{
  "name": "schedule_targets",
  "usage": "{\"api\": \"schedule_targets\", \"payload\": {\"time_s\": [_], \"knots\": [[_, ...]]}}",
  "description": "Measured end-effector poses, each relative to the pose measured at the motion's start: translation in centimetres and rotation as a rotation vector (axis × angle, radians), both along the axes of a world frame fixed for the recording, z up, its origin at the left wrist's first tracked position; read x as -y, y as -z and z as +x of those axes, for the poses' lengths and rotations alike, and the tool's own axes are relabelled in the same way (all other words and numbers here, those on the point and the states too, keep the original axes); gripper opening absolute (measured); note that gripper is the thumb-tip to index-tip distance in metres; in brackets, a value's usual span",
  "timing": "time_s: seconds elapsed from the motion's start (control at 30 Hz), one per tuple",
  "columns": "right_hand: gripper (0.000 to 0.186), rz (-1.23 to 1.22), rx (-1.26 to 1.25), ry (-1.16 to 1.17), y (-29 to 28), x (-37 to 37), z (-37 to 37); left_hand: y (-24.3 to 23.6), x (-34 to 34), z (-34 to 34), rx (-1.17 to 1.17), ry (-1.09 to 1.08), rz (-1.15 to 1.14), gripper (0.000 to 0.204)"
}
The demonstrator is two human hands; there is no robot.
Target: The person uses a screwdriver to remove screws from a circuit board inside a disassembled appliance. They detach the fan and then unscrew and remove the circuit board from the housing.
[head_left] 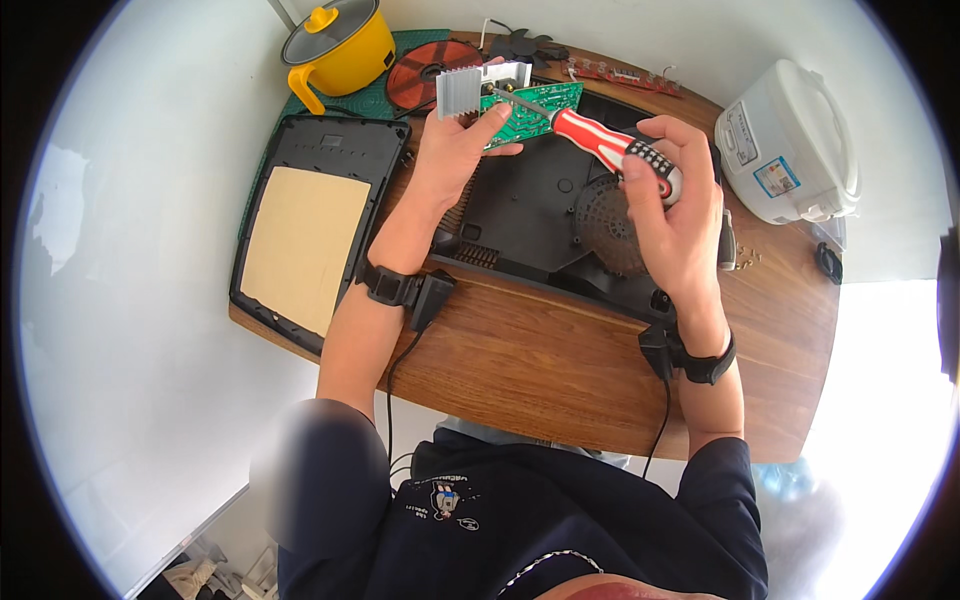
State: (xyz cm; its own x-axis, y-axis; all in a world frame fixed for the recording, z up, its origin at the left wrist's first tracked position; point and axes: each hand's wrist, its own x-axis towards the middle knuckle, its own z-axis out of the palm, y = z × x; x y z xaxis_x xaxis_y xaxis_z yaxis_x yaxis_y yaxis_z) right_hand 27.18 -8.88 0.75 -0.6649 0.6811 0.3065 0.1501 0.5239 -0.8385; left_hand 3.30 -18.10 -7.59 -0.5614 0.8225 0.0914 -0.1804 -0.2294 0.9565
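Wooden table (560,370), rounded edge, carrying everything. Black plastic base housing (540,215) lying open at centre, round vent grille on its right side partly hidden behind right hand. Black top panel (340,150) flipped over at left, tan sheet (305,245) stuck to its inner face, overhanging table edge. White rice cooker (790,140) at far right corner, well apart from housing. Yellow pot (340,45) with glass lid at far left, on green mat (375,95). Red-copper coil disc (425,72) just beside pot, black fan (525,47) behind it. Strip of red components (620,75) along far edge. Small screws (745,260) loose on wood right of housing, small dark part (828,262) near rice cooker. Green circuit board (535,108) with finned aluminium heatsink (462,92) held up over housing's far end. Left hand (455,145) closed on board from below, thumb across front face, heatsink sticking out above fingers. Right hand (675,220) wrapped round red-and-white screwdriver (600,140), fingers curled on black-dotted grip end, tip touching board near heatsink. Black wrist straps with cables on both forearms.
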Motion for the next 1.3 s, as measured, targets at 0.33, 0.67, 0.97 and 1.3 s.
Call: {"api": "schedule_targets", "payload": {"time_s": [0.33,0.67,0.97,1.3], "knots": [[0.037,0.163,-0.136,-0.079,1.6,-1.1,-0.5,0.2,0.0,-0.2,0.003,0.000,0.007,0.052],[0.039,0.199,-0.191,-0.076,1.8,-0.9,-0.8,0.1,0.0,0.0,-0.020,0.009,0.015,0.053],[0.041,0.054,0.043,0.082,0.9,-0.4,-0.6,0.0,0.0,0.0,-0.023,0.004,0.006,0.052],[0.028,0.413,-0.157,0.049,1.0,0.0,-1.0,0.1,0.0,-0.1,-0.036,0.004,-0.006,0.050]]}}
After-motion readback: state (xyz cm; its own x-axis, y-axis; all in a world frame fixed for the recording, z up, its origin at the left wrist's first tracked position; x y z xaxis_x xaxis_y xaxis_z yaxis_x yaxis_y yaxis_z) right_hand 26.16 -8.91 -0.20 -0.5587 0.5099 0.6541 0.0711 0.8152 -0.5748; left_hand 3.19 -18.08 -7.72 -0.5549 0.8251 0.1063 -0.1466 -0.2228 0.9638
